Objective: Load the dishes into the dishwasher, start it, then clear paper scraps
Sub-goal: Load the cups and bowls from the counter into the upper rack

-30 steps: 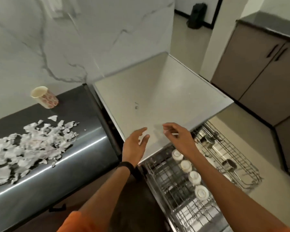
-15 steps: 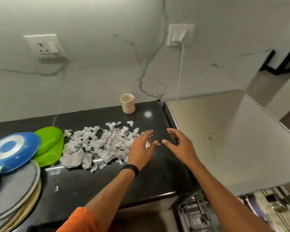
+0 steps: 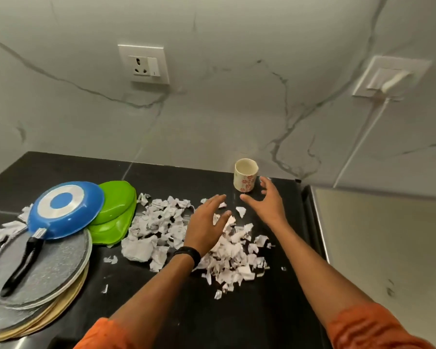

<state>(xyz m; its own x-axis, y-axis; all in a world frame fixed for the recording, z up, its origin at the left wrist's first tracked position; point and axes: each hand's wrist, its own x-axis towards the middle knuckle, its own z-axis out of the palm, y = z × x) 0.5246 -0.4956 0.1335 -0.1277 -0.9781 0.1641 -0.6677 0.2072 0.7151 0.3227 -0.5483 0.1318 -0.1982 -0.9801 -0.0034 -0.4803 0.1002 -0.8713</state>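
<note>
A heap of torn white paper scraps point(image 3: 161, 222) lies across the black countertop point(image 3: 237, 318). My left hand point(image 3: 207, 222) hovers over the middle of the heap, fingers spread and holding nothing. My right hand point(image 3: 267, 200) is open just past the heap's far right edge, its fingers close beside a cream cup with red flowers point(image 3: 246, 178); I cannot tell whether they touch it. To the left lie a blue frying pan point(image 3: 63, 210) turned bottom up, green plates point(image 3: 113, 210) and a stack of grey and beige plates point(image 3: 48, 273). The dishwasher's white top point(image 3: 388, 248) is at the right.
A marble wall rises behind the counter with a socket plate point(image 3: 144, 64) and a second socket point(image 3: 390, 76) holding a plug whose white cable runs down. Loose scraps lie at the far left near the pan. Bare black counter stretches in front of the heap.
The view swung from the open dishwasher rack to the counter. Both hands moved left and forward over the scraps, and the right hand came up beside the cup.
</note>
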